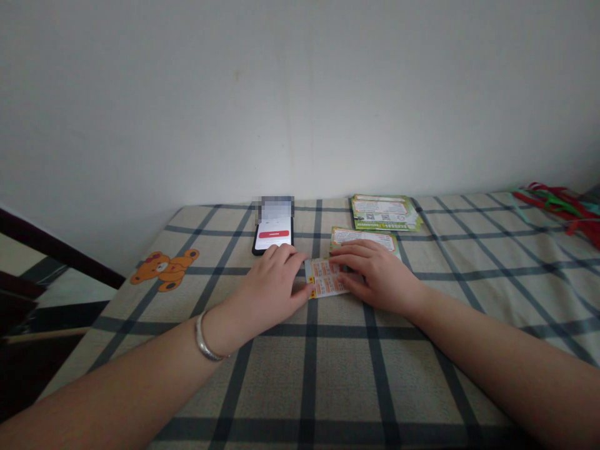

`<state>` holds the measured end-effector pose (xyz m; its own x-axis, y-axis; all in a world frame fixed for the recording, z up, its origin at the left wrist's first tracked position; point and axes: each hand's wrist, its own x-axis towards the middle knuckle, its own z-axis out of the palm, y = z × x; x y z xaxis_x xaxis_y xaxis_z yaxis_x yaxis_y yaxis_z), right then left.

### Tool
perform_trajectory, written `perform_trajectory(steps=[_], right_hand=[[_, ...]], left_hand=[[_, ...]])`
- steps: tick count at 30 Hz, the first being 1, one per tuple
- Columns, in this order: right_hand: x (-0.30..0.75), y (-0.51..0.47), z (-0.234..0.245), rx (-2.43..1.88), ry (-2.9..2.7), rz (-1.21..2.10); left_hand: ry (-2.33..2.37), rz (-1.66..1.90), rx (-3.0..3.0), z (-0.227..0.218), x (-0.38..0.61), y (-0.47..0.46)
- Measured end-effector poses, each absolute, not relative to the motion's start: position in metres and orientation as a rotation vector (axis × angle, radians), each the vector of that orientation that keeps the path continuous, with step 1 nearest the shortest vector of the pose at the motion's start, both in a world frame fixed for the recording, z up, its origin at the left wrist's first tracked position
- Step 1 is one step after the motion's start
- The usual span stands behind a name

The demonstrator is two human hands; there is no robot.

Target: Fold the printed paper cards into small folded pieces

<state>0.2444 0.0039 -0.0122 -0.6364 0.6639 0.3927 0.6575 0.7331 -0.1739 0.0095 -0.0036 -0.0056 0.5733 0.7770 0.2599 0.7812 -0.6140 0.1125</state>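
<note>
While the printed card [325, 279] sits between two bare hands: eyes on the middle of the checked cloth [281, 375] that covers the surface, just in front of the phone.
Left hand [272, 275]: thumb and forefinger spread wide at the card's left end, one near each corner; whether they pinch or merely steady it, I cannot tell.
Right hand [379, 275]: over the card's right end it goes, fingers curled and covering part of the print, thumb low; firm grip or light touch, no telling from this angle.
Phone [274, 236]: lit up, red bar on screen, right behind the left knuckles! One careless push forward could knock it, and contact is already too close to call.
Loose green-edged card [344, 234]: partly hidden behind the right hand; a sweep of those fingers could drag it askew.
Green-edged stack [385, 212]: farther back near the wall [300, 94], uneven at its right side, so a bump could fan it out.
Small card's danger: uneven pressure from the two hands could crease it; a pull from one side alone could twist it loose.
Bear cutout [164, 270]: out left, well apart from the action.
</note>
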Motion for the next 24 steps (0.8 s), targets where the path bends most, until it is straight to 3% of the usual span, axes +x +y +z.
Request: perform_trajectory(steps=[24], right_hand=[[0.2425, 0.0072, -0.0165, -1.075, -2.401, 0.087]], left_hand=[[-1.391, -0.732, -2.879, -0.0143, 0.0104, -0.0007]])
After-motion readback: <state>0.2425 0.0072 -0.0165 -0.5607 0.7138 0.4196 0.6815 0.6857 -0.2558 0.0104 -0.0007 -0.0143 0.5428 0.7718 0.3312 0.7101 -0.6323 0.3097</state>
